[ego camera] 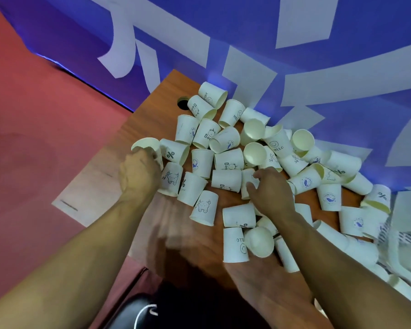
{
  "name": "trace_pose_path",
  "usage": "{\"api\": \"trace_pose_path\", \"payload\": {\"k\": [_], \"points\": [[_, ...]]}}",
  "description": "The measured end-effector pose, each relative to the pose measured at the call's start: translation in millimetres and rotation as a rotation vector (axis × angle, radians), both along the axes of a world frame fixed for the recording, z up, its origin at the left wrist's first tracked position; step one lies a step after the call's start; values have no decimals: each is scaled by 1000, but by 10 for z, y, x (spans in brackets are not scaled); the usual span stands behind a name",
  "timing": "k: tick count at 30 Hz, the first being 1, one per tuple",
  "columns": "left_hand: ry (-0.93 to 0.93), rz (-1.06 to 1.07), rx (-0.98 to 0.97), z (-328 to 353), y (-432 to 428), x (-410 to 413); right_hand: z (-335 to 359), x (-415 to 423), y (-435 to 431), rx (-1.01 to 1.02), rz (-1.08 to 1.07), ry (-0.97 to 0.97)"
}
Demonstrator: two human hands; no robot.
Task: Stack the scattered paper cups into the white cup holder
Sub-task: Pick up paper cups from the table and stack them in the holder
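Many white paper cups with small printed logos lie scattered across the brown wooden table [152, 110], most upside down or on their sides. My left hand [138, 174] grips a cup [148, 144] by its side at the left edge of the pile, its open rim facing up and away. In the middle of the pile my right hand [271, 191] has its fingers closed around another cup [248, 184]. A white holder [403, 248] with a slotted wall shows at the right edge, partly cut off by the frame.
A purple and white banner wall [247, 43] rises just behind the table. Red floor [33, 115] lies to the left. A round cable hole [182, 102] sits near the table's far left corner. A black shoe [138, 314] shows below the near edge.
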State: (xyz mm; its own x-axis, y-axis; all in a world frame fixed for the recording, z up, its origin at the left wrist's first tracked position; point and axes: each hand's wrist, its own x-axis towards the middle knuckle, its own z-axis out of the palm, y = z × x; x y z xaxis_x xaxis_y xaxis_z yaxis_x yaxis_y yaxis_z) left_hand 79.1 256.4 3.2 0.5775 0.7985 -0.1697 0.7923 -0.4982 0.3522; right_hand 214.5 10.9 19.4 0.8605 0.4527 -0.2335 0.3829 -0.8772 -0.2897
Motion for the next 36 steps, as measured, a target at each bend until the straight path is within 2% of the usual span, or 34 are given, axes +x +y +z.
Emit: {"api": "trace_pose_path", "payload": {"k": [5,11,17,23,25,31,36], "points": [[-117,-90,91,125,-50,272,-76,35,-144,-41,-73,16],[-236,-251,4,211,-361,665,-93,153,-186,-32,-172,-16],[-233,-384,-29,136,-674,895,-221,304,-208,13,-411,210],[-229,-562,-6,39,-881,931,-268,371,-158,51,-464,296],[-240,-563,-24,44,-924,951,-248,368,-164,58,-491,230],[-274,-640,-11,151,-1061,1043,-81,360,-316,62,-478,-179],[-313,-674,48,324,-1359,1023,118,286,-581,140,-419,-349]]}}
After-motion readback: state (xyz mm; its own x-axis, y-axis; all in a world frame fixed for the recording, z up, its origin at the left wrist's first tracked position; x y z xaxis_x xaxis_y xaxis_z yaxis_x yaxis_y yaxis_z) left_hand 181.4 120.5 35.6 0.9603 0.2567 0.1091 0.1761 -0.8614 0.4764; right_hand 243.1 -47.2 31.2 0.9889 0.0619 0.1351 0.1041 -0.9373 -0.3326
